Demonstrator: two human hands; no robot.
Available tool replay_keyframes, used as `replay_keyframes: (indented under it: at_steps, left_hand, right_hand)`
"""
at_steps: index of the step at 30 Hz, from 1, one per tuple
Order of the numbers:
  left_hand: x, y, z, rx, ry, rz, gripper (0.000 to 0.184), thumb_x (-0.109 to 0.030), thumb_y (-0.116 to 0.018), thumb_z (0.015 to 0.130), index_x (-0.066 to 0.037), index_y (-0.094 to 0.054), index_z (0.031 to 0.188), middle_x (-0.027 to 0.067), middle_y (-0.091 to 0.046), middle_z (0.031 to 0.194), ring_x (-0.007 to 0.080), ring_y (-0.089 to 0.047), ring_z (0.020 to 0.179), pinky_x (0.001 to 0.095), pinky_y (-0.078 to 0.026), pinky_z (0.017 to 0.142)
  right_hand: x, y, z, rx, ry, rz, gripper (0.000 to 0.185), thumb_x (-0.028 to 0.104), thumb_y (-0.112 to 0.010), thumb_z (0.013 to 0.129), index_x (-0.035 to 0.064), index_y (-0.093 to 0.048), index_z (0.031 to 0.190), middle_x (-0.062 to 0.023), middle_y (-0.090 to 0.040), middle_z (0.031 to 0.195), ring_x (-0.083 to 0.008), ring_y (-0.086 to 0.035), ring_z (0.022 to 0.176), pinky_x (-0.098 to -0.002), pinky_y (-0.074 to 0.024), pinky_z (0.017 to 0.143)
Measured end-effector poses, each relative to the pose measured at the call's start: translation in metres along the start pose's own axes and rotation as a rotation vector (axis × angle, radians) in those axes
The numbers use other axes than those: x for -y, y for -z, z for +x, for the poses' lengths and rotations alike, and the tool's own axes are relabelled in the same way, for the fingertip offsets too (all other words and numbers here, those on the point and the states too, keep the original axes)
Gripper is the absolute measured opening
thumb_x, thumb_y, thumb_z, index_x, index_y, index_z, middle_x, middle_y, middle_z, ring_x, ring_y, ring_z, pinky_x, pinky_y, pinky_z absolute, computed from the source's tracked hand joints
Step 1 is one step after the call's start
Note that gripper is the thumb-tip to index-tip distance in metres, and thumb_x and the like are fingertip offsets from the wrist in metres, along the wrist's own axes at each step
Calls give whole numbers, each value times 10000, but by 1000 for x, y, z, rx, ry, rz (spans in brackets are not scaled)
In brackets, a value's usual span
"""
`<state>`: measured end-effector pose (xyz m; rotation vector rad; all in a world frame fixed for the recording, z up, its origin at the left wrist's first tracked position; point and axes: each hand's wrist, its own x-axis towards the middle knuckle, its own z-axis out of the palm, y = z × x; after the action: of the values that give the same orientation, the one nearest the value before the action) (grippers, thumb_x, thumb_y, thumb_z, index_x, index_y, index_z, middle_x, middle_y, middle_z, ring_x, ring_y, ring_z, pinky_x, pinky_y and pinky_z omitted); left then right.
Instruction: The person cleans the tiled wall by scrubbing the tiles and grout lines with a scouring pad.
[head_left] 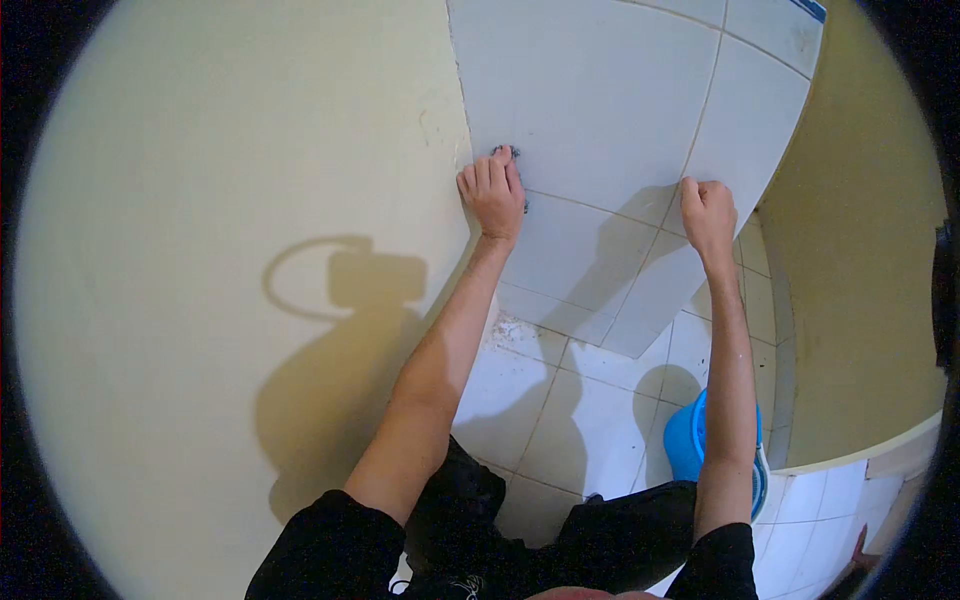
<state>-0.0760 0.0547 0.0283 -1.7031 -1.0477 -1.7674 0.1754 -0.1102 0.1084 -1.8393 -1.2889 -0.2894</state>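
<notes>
My left hand presses against the white tiled wall, close to its left edge beside the cream wall. Dark, curly steel wool pokes out around its fingers, mostly covered by the hand. Farther right, my right hand is closed in a fist against or very near the tiles, by a vertical grout line. Whatever its fingers may hold is hidden. Both arms are stretched forward.
A blue bucket stands on the white tiled floor, partly behind my right forearm. Pale crumbs lie at the foot of the tiled wall. The cream wall runs along my left, and a curved yellowish wall rises at right.
</notes>
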Motion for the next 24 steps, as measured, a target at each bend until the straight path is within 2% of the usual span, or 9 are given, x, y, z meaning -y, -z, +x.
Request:
replay_keyframes:
  at_steps: [5,8,11,14,20,24]
  left_hand:
    - [5,-1,-47,6,36,26,120,-102,-622,908,-88,-656,1022,65,-558,878,278,-508,820,422,-411,754]
    - [1,1,-30,39,41,66,142,-95,-620,909,-82,-653,1046,73,-562,894,282,-506,827,427,-417,761]
    - [-6,0,6,34,158,25,133,-109,-611,922,-49,-643,1036,110,-587,941,312,-525,882,432,-429,805]
    - [-19,1,7,-45,269,-102,131,-109,-595,936,-25,-636,1028,129,-577,936,333,-515,905,438,-420,823]
    - [-39,-3,-42,-94,566,-115,130,-104,-596,931,1,-618,1004,153,-565,946,357,-493,941,456,-395,851]
    - [-41,-11,-19,-180,568,-113,103,-93,-603,926,0,-600,970,153,-564,949,358,-491,951,464,-390,858]
  right_hand:
    - [0,0,2,9,1,-27,503,354,-506,857,-73,-576,601,-277,-539,599,-434,-565,572,-514,-425,584]
    - [-2,-1,3,10,0,-14,500,352,-504,855,-75,-571,602,-277,-530,590,-431,-561,565,-512,-424,581]
    - [3,2,2,18,-10,-12,494,346,-502,853,-75,-566,605,-278,-522,589,-430,-557,557,-513,-414,573]
    - [1,1,1,3,-1,-5,491,345,-502,852,-74,-565,605,-273,-513,579,-422,-550,541,-509,-409,564]
    - [5,3,-1,16,-13,3,509,360,-500,866,-72,-569,605,-265,-511,570,-406,-540,525,-500,-407,557]
    - [3,1,1,-2,6,15,512,363,-498,870,-65,-571,599,-254,-523,565,-405,-543,523,-499,-416,559]
